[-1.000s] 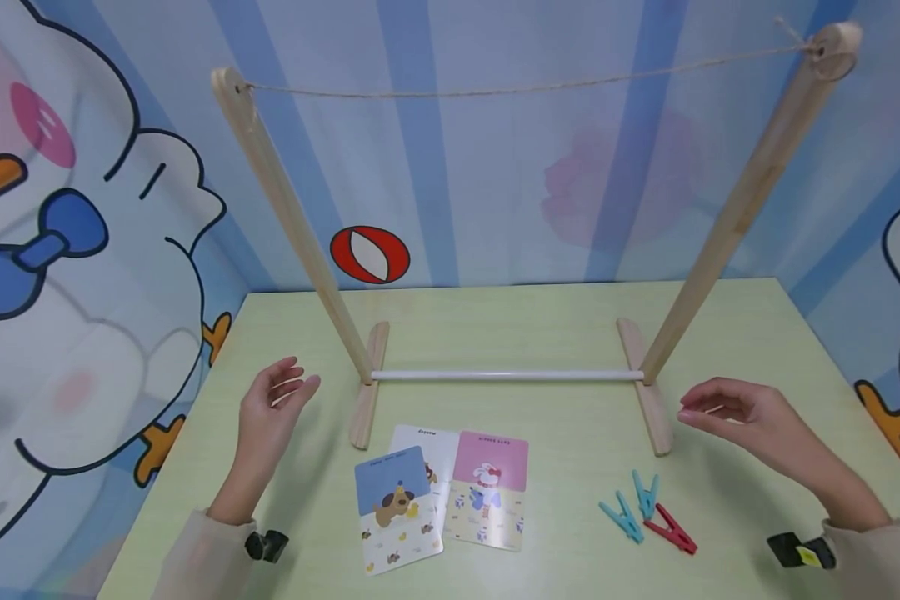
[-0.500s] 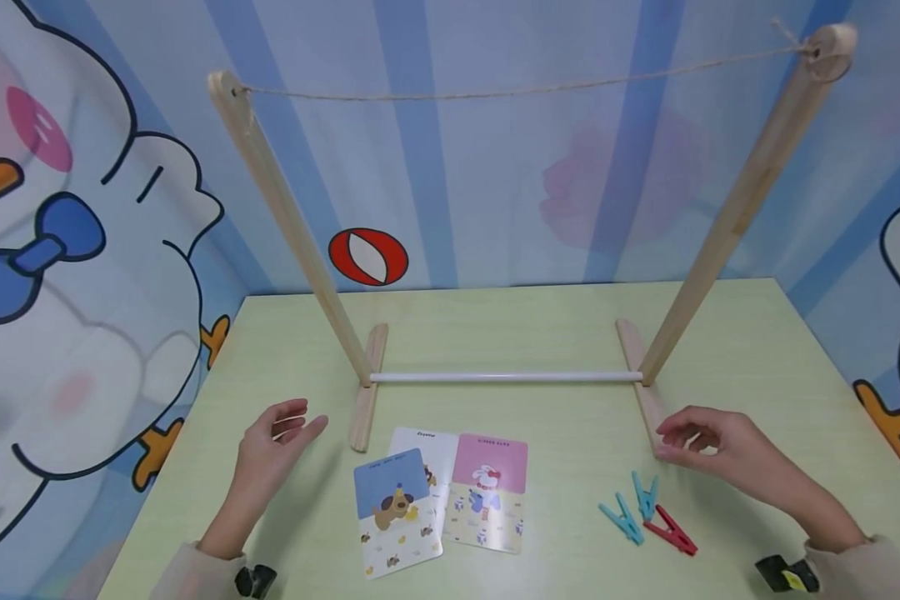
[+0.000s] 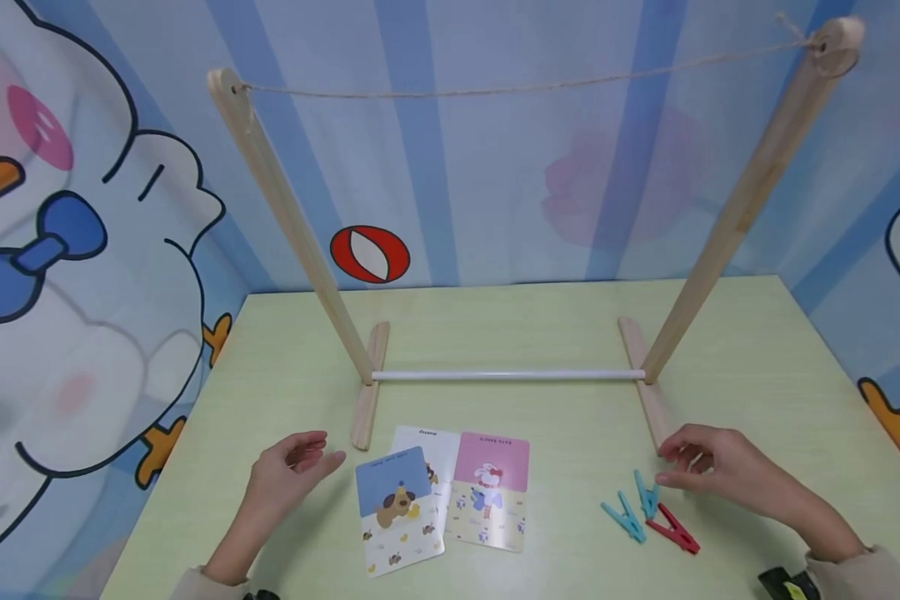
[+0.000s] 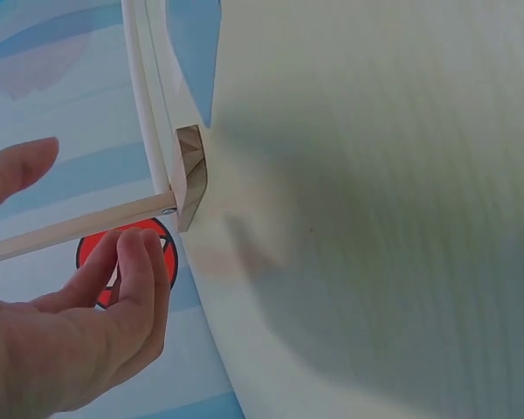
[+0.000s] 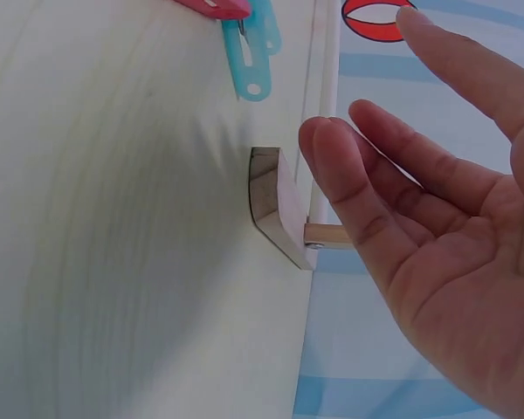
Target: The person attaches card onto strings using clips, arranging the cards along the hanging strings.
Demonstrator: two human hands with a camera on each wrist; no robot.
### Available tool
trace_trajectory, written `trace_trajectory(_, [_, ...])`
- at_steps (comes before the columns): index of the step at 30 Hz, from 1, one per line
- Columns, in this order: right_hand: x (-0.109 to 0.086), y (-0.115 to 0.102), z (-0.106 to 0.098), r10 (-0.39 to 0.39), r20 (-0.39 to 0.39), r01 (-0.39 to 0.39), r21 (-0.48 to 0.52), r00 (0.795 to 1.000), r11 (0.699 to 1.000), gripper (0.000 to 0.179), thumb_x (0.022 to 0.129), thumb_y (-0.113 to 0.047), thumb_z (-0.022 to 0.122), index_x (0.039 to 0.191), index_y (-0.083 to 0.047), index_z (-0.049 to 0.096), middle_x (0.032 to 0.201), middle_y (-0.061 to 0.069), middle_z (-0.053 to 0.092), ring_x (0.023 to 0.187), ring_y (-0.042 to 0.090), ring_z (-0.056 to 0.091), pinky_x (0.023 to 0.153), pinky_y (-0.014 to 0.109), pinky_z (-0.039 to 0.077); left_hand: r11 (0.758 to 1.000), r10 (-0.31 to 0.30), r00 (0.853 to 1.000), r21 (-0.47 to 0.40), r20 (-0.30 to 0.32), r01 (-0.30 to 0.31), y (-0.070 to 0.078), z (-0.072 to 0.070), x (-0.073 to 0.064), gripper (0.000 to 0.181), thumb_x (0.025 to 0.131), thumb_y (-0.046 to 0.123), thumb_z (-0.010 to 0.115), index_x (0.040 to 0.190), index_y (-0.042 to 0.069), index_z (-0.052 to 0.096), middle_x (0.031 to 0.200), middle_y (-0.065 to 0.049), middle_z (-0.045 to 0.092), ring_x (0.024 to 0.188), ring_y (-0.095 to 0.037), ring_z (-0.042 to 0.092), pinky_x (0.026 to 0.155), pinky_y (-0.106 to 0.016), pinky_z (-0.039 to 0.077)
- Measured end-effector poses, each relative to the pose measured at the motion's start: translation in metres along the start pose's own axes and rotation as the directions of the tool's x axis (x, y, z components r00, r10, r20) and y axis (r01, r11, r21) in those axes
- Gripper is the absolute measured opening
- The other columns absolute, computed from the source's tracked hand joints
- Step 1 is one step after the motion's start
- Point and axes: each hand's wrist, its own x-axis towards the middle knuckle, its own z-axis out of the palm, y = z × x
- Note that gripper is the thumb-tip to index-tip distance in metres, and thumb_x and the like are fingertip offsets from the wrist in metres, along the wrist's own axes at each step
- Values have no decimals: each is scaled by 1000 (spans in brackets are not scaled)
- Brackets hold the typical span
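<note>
My left hand (image 3: 285, 475) hovers left of the cards, fingers loosely bent and thumb apart, holding nothing. Nearest to it is a blue-topped card with a dog (image 3: 399, 512), which overlaps a white card (image 3: 427, 442). A pink-topped rabbit card (image 3: 487, 492) lies beside them. Over the table's right part, my right hand (image 3: 720, 467) has its thumb and fingers apart with nothing between them. Just left of its fingertips lie two blue clothespins (image 3: 622, 518) and a red clothespin (image 3: 672, 529). The right wrist view shows a blue clothespin (image 5: 249, 61) beyond the fingers.
A wooden stand rises behind the cards, with a left post (image 3: 292, 225), a right post (image 3: 750, 200) and a white crossbar (image 3: 506, 376). A string (image 3: 450, 93) runs between the post tops. Wooden feet (image 3: 370, 392) rest on the pale table (image 3: 502, 325), and a patterned backdrop stands behind.
My left hand has come down and right, nearer the cards. The right hand has moved left and down, close to the clothespins. Cards and clothespins have stayed in place.
</note>
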Motion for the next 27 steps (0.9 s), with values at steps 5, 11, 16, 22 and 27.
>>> trace_trajectory(5, [1,-1,0,3,-9,-4,-6,1000,1000,34,81,-30,70,100,-3,62,83,-1,60,71,6,55,61,24,51,1000,22,1000,3,10,-22,-3,6,-2,65,69,47,76,118,9,59,109,-8,61,97,-20,58,79,-29,50])
trace_trajectory(11, [4,1,6,38,-4,-38,6,999,999,33,81,-29,70,98,-1,63,80,1,58,67,6,54,58,23,50,998,54,998,22,21,-54,-5,12,-6,65,65,45,80,116,10,60,106,-6,63,96,-19,59,80,-31,50])
trace_trajectory(16, [7,0,18,127,-11,-126,39,992,991,31,82,-31,68,93,-2,63,74,1,57,60,11,55,51,24,50,994,104,994,37,23,-105,-5,19,-9,63,63,44,81,112,9,62,102,-4,64,90,-17,61,77,-30,51])
trace_trajectory(22, [10,-4,32,202,-62,-204,-43,978,978,29,79,-33,71,84,-6,62,65,-2,54,51,10,50,45,23,44,991,110,994,73,12,-110,-5,28,-9,61,63,40,83,110,7,63,100,-4,64,88,-16,61,76,-30,52])
trace_trajectory(27, [11,-8,41,232,-142,-252,-139,962,958,32,74,-36,75,79,-8,60,62,-3,50,53,10,44,45,21,38,986,133,991,98,17,-134,-3,33,-15,63,62,40,83,110,5,62,98,-4,63,86,-15,60,75,-30,51])
